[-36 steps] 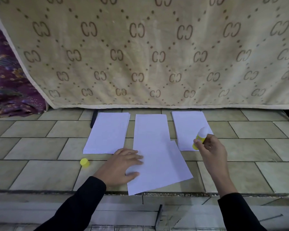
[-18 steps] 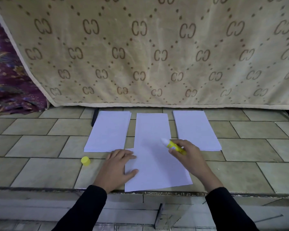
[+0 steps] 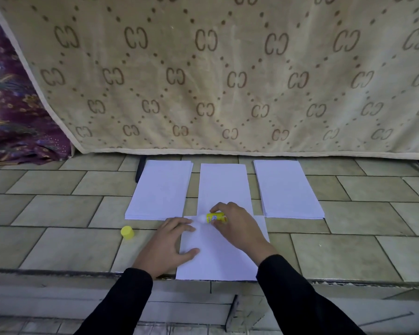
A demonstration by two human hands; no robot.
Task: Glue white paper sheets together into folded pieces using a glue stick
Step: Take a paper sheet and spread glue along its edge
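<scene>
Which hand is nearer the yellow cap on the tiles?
Left. The left hand lies flat on the left edge of the front sheet, just right of the yellow cap; the right hand is farther right, holding the glue stick.

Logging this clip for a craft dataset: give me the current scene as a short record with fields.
support: left hand pressed flat on the near sheet, at its left edge
tool: right hand grips the glue stick, tip at the sheet's far left corner
cap: yellow cap off, on the tiles beside the left hand
supply: left stack, middle paper, right stack, all white, behind
backdrop: beige patterned blanket
</scene>
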